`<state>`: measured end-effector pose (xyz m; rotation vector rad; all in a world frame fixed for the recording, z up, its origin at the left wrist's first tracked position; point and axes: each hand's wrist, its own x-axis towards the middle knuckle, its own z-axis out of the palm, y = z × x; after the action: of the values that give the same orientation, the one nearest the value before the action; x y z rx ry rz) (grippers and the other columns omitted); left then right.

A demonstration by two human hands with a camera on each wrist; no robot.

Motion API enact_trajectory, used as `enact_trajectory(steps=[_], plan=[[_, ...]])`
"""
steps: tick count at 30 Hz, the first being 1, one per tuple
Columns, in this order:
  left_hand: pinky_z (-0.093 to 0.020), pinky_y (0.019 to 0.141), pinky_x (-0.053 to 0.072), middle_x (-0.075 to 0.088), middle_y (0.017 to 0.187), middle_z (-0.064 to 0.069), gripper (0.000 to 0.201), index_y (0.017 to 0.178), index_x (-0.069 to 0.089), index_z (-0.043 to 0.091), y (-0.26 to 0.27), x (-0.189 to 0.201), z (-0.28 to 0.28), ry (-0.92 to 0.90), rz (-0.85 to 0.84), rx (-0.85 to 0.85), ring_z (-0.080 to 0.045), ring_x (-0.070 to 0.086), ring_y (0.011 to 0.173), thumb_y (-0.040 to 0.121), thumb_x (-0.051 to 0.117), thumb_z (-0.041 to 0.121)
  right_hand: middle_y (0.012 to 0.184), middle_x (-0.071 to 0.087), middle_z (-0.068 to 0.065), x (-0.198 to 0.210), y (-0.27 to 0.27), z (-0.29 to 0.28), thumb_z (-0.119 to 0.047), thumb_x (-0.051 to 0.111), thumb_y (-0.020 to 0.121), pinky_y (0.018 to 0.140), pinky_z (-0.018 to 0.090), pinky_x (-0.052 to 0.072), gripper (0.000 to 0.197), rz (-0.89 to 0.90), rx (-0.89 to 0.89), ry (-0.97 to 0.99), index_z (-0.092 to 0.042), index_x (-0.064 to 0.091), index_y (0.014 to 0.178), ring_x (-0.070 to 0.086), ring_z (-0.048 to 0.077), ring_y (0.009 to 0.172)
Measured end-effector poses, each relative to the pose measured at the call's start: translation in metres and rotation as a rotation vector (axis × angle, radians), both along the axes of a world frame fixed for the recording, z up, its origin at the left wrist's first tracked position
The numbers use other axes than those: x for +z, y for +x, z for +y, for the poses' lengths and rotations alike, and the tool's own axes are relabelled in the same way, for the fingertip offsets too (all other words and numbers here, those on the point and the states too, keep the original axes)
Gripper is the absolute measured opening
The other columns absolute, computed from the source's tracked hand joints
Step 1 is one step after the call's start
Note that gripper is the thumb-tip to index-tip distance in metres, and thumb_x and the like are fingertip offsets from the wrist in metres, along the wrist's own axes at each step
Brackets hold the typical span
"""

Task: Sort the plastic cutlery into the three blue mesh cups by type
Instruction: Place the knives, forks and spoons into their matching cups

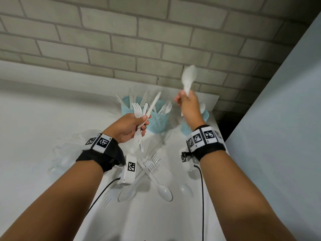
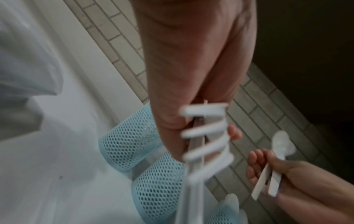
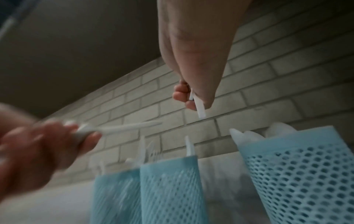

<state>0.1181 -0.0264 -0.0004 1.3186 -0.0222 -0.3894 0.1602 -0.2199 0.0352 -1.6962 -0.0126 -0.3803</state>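
Head view: we see three blue mesh cups (image 1: 157, 119) at the worktop's (image 1: 34, 119) back edge, holding cutlery. Left hand (image 1: 129, 126) grips forks and knife (image 1: 152, 106); right hand (image 1: 188, 105) grips spoons (image 1: 188, 79).

White plastic spoons (image 1: 188, 79), smooth and faintly translucent; pale blue cylindrical cups (image 1: 157, 119) of perforated mesh; a smooth matt white table (image 1: 43, 110); rough matt grey brick wall (image 1: 121, 32).

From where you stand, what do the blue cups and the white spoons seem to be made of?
The blue cups: probably moulded plastic, matt pale blue, walls pierced all over with small holes under a solid rim. The white spoons in the right hand: thin plastic, smooth and slightly translucent, since light shows through the bowl. The brick wall looks like matt grey masonry; it could be facing.
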Motion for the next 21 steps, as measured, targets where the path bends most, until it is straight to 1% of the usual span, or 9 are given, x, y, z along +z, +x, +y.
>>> enact_trajectory(steps=[3,5,7,10,13,15,18,19,21], plan=[[-0.02,0.049,0.049,0.061,0.074,-0.001,0.014,0.103,0.057,0.005,0.005,-0.002,-0.003,-0.016,0.017,-0.003,-0.007,0.054,0.052,0.097,0.044,0.009,0.076,0.058,-0.001,0.008,0.018,-0.025,-0.003,0.034,0.1,0.062,0.016,0.043,0.024,-0.129,-0.152,0.4,-0.022,0.046,0.089,0.056,0.009,0.069],[-0.02,0.051,0.051,0.068,0.071,0.001,0.015,0.102,0.058,0.007,0.006,-0.002,-0.008,-0.052,0.034,-0.001,-0.006,0.059,0.054,0.097,0.044,0.007,0.075,0.056,0.0,0.008,0.027,-0.039,-0.005,0.035,0.1,0.067,0.017,0.045,0.023,-0.162,-0.234,0.472,-0.02,0.047,0.088,0.056,0.01,0.069],[-0.018,0.053,0.053,0.07,0.072,0.001,0.016,0.102,0.059,0.008,0.007,-0.001,-0.013,-0.088,0.047,0.003,-0.005,0.064,0.058,0.097,0.043,0.005,0.077,0.056,0.0,0.002,0.034,-0.049,-0.009,0.039,0.1,0.071,0.018,0.048,0.018,-0.159,-0.286,0.386,-0.018,0.052,0.09,0.056,0.008,0.069],[-0.018,0.06,0.055,0.069,0.085,-0.003,0.018,0.102,0.059,0.008,0.008,0.0,-0.02,-0.127,0.055,-0.001,-0.008,0.066,0.069,0.096,0.044,0.002,0.086,0.059,0.004,-0.018,0.041,-0.056,-0.011,0.042,0.099,0.081,0.022,0.048,0.012,-0.097,-0.336,0.169,-0.014,0.054,0.1,0.058,0.008,0.074],[-0.019,0.066,0.055,0.073,0.082,0.0,0.019,0.099,0.06,0.009,0.009,0.0,-0.023,-0.138,0.058,-0.013,-0.008,0.068,0.07,0.095,0.045,0.0,0.096,0.062,0.008,-0.04,0.048,-0.063,-0.006,0.042,0.096,0.091,0.034,0.047,0.015,0.021,-0.342,0.065,-0.016,0.053,0.099,0.06,0.016,0.086],[-0.019,0.068,0.055,0.074,0.082,0.001,0.02,0.101,0.06,0.01,0.009,-0.001,-0.023,-0.154,0.065,-0.023,-0.008,0.069,0.073,0.095,0.045,-0.001,0.107,0.063,0.012,-0.045,0.05,-0.064,-0.007,0.047,0.093,0.096,0.038,0.047,0.016,0.12,-0.319,0.029,-0.015,0.054,0.106,0.061,0.024,0.099],[-0.019,0.068,0.055,0.074,0.084,0.001,0.022,0.103,0.061,0.01,0.008,-0.003,-0.022,-0.173,0.08,-0.038,-0.008,0.069,0.075,0.094,0.046,-0.003,0.112,0.057,0.009,-0.036,0.048,-0.065,-0.002,0.053,0.089,0.09,0.028,0.045,0.034,0.161,-0.322,0.041,-0.009,0.05,0.122,0.057,0.023,0.103],[-0.019,0.068,0.055,0.074,0.084,0.001,0.022,0.103,0.061,0.009,0.007,-0.003,-0.021,-0.179,0.087,-0.044,-0.009,0.07,0.075,0.093,0.046,-0.003,0.113,0.055,0.007,-0.032,0.046,-0.065,0.001,0.053,0.087,0.089,0.025,0.043,0.04,0.139,-0.319,0.049,-0.009,0.048,0.126,0.055,0.021,0.104],[-0.019,0.065,0.056,0.075,0.086,0.0,0.022,0.103,0.061,0.009,0.005,-0.004,-0.02,-0.189,0.105,-0.055,-0.01,0.071,0.075,0.093,0.046,-0.004,0.125,0.052,0.007,-0.022,0.041,-0.061,0.003,0.054,0.084,0.092,0.019,0.037,0.048,0.032,-0.351,-0.039,-0.009,0.046,0.13,0.05,0.018,0.115]])
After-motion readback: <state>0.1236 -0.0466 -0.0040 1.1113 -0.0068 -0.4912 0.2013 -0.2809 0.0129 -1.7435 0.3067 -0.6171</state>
